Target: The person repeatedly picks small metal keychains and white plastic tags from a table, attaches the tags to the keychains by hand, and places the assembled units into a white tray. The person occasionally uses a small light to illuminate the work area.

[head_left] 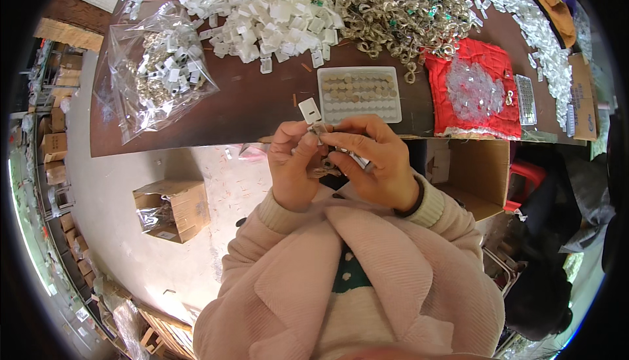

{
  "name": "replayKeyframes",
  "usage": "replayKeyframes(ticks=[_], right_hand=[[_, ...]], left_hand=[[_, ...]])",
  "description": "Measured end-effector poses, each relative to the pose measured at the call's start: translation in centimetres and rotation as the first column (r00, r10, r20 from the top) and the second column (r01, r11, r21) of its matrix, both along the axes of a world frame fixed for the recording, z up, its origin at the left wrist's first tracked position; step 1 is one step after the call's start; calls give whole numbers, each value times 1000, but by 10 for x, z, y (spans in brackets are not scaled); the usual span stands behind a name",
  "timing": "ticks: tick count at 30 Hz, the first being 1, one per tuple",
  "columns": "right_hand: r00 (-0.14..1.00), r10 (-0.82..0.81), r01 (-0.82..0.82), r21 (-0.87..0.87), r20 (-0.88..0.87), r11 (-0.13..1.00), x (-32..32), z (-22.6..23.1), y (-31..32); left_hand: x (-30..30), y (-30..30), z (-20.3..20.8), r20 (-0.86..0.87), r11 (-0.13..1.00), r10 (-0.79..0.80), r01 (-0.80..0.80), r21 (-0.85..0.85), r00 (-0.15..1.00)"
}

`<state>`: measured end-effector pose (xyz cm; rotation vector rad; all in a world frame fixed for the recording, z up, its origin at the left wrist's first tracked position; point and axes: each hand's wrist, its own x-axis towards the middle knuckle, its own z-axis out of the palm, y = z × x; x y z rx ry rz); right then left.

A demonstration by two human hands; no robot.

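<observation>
In front of my chest, at the table's near edge, both hands meet over small parts. A flat white plastic battery case [309,110] with a dark slot sticks up above the fingertips of my left hand [291,163], which is closed on it. My right hand [375,157] is closed too, its thumb and forefinger pinched close to the left fingertips. What those fingers grip is hidden. A small wire coil [324,171] hangs below the fingers, between both hands. Just beyond them lies a white compartment tray [360,112] holding rows of small round metallic button cells.
Heaps of white plastic pieces [262,9] and coiled wires [400,13] with green bits cover the table's far side. A clear bag [157,72] of parts lies left, a red cloth [468,121] with clear pieces right. Cardboard boxes [187,206] stand on the floor and below the table.
</observation>
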<state>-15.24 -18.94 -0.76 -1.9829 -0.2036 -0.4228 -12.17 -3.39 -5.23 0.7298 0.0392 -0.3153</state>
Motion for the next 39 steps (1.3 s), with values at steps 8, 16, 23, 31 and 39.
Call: replayKeyframes(ticks=[8,16,23,31,39], right_hand=[[965,-255,263,-256,63,930,24,-29,-55],[970,-231,242,-445,80,862,40,-36,-51],[964,-265,232,-507,7,830,39,-28,-47],[989,-51,77,-191,141,979,19,-7,-18],[987,-16,49,-202,161,978,16,2,-10]], left_hand=[[3,2,-5,-130,999,-49,51,14,990],[5,5,-8,-124,999,-50,50,-2,991],[6,2,-7,-154,997,-76,74,-22,985],[-1,-8,-1,-118,999,-44,43,-8,992],[-2,-5,0,-96,998,-55,52,-31,994]])
